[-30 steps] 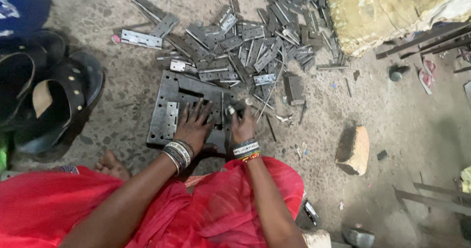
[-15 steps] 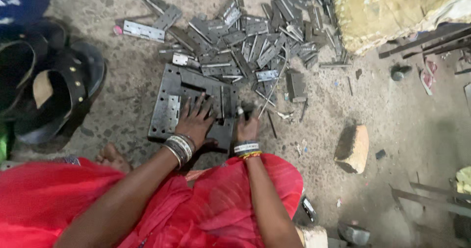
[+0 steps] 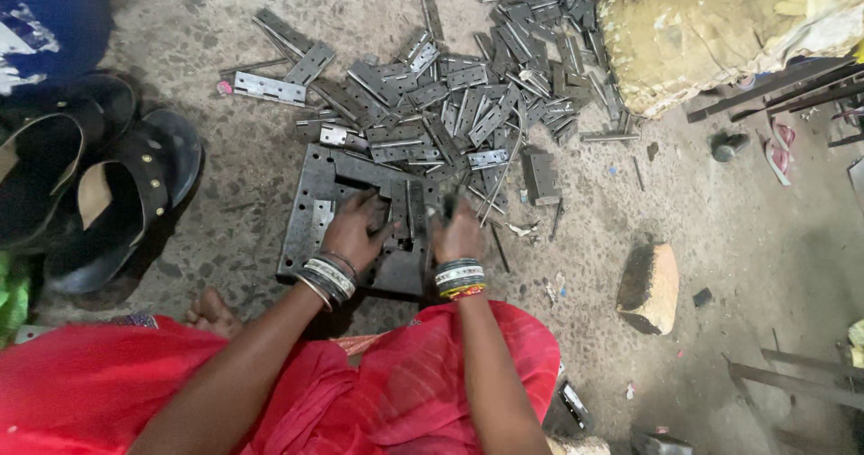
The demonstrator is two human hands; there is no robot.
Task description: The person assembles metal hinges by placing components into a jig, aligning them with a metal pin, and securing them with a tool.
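Observation:
A dark square metal plate [image 3: 315,203] with holes lies on the concrete floor in front of my red-clad lap. My left hand [image 3: 355,230] rests on it, fingers pressing a metal hinge piece [image 3: 402,210] against the plate. My right hand [image 3: 457,232] is closed around a dark tool, likely a small hammer [image 3: 450,205], held over the plate's right edge; its head is blurred. Both wrists wear bangles. A large pile of grey metal hinge leaves [image 3: 450,104] spreads just beyond the plate.
A pair of black sandals [image 3: 99,185] lies at the left. A yellowish sack [image 3: 720,32] sits at the top right, with metal rods [image 3: 774,86] beside it. A broken brick [image 3: 650,288] lies to the right. My bare toes [image 3: 211,309] show near the plate.
My right hand has shifted slightly up and over the plate's right edge with the tool. My left hand stays pressed on the plate.

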